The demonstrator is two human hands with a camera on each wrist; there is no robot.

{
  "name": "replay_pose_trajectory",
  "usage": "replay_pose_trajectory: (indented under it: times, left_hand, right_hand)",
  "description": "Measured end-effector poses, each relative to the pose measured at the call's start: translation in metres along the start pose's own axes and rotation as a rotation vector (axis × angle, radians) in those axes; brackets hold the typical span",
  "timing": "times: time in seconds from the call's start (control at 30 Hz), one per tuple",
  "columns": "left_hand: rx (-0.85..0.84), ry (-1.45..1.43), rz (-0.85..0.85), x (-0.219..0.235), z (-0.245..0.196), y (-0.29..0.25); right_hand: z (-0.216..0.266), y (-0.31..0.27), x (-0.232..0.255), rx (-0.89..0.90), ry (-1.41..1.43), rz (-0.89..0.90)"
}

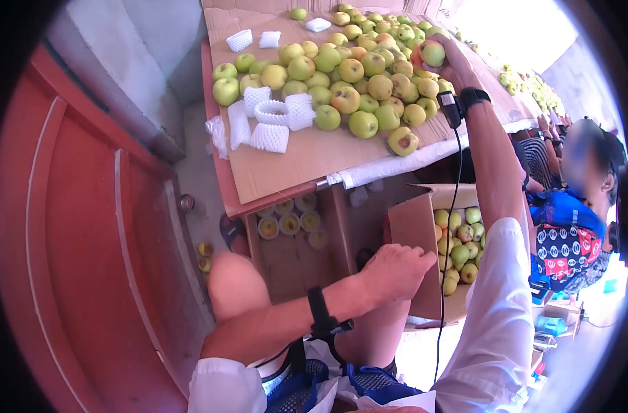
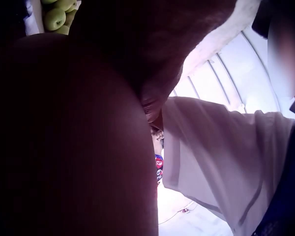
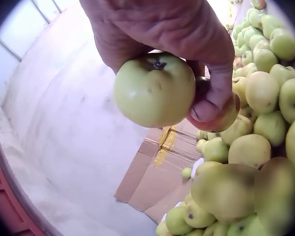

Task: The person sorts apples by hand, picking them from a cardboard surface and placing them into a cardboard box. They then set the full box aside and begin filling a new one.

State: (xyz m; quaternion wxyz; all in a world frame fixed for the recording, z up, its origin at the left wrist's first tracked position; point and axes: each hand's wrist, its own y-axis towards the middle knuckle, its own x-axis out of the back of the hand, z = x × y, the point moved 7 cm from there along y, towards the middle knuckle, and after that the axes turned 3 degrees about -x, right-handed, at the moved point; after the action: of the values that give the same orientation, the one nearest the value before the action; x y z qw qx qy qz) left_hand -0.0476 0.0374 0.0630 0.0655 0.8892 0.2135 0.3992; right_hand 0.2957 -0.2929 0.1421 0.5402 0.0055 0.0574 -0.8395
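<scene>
My right hand point(image 1: 455, 63) is over the far right of the apple pile, gripping a green apple point(image 3: 155, 91) with its stem end toward the wrist camera. Beside it, the curled fingers also hold a reddish apple point(image 3: 219, 115). The loose apples point(image 1: 355, 76) lie heaped on a cardboard-covered table point(image 1: 272, 179). Low in front of me, my left hand point(image 1: 396, 275) hangs with loosely bent fingers and nothing visible in it, beside the cardboard box of apples point(image 1: 413, 230). The left wrist view is mostly dark, with a few green apples point(image 2: 55, 18) in its top corner.
White foam net sleeves point(image 1: 269, 138) lie at the table's near left. Under the table, an open carton point(image 1: 307, 265) contains several foam-wrapped apples. A red door point(image 1: 73, 206) is at the left. Another person point(image 1: 568, 227) is at the right. A cable point(image 1: 451, 227) hangs from my right wrist.
</scene>
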Motion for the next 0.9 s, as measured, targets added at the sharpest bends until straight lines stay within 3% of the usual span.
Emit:
replay_pose_trajectory:
  times: [0.07, 0.2, 0.57, 0.77, 0.9]
  left_hand:
    - [-0.002, 0.012, -0.014, 0.003, 0.001, -0.001]
    - [-0.01, 0.013, -0.009, 0.003, -0.001, -0.006]
    - [-0.053, -0.025, -0.053, 0.006, -0.002, -0.021]
    - [-0.051, -0.042, -0.068, 0.008, -0.002, -0.021]
    - [-0.047, -0.037, -0.071, 0.006, -0.002, -0.022]
  right_hand:
    - [0.002, 0.022, -0.001, 0.104, -0.059, -0.07]
    - [-0.01, 0.052, -0.003, 0.09, -0.097, -0.085]
    - [-0.014, 0.051, 0.013, 0.246, -0.152, -0.257]
    - [0.004, 0.048, -0.018, 0.279, -0.87, -0.376]
    - [0.01, 0.024, -0.055, 0.23, -1.096, -0.341]
